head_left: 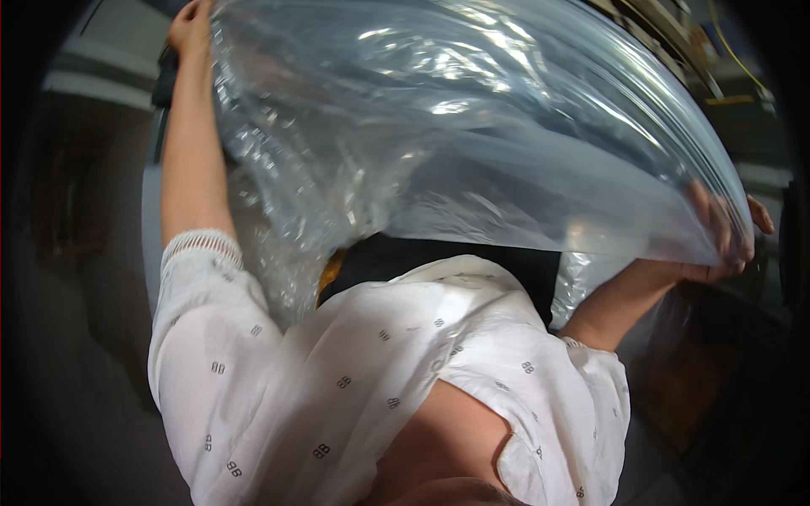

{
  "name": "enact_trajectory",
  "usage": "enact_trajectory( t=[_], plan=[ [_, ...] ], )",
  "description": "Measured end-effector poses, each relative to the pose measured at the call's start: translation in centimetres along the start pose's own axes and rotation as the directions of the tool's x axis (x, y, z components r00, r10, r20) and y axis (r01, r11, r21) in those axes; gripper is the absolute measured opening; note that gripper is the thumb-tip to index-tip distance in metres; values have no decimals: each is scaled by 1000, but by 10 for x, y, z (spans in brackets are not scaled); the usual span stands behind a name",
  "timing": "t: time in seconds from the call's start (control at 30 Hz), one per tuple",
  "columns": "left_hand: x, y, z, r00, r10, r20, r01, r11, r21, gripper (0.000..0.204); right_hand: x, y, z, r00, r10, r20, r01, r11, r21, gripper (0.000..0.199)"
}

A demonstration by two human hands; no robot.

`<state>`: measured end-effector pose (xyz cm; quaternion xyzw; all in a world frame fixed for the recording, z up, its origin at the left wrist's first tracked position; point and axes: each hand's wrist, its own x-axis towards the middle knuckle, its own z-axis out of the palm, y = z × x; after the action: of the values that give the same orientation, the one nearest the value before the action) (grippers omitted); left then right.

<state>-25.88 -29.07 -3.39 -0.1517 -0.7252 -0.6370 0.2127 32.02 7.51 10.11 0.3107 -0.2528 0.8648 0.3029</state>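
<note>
A large sheet of clear plastic film (506, 185) spreads across the upper part of the view, creased and shiny. At the top left, my left hand (190, 27) is closed on the film's edge with the arm stretched far forward. On the right, my right hand (724, 229) grips the opposite side of the film, where it gathers into tight folds. Part of the right hand's fingers shows only through the film. Between the two hands the film billows, and its crumpled left part hangs down by my left forearm.
Below the film, a black surface (472, 253) lies close to my body, with a small orange-yellow patch (332, 271) at its left. Rails or a frame (666, 38) and a yellow cord (736, 52) are at the far right.
</note>
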Motion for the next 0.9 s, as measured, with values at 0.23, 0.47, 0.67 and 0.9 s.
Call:
enact_trajectory(
  t=[0.23, 0.47, 0.67, 0.9],
  plan=[
    [2, -15, -2, 1000, 3, -22, -2, 998, 58, 22, -93, -54, -35, 860, -93, -501, -21, 976, -217, 68],
    [19, -28, -9, 1000, 22, 14, -24, 989, 146, 26, -157, -91, -27, 842, -399, -364, -539, -585, -605, 31],
    [30, -44, 0, 976, 41, 215, -120, 920, 373, 30, -95, -300, 23, 880, -468, 85, -459, -882, -106, 18],
    [46, -64, -81, 993, 71, 94, -117, 726, 678, 41, 21, -198, -44, 935, -259, 241, -139, -896, -422, 10]
  ],
)
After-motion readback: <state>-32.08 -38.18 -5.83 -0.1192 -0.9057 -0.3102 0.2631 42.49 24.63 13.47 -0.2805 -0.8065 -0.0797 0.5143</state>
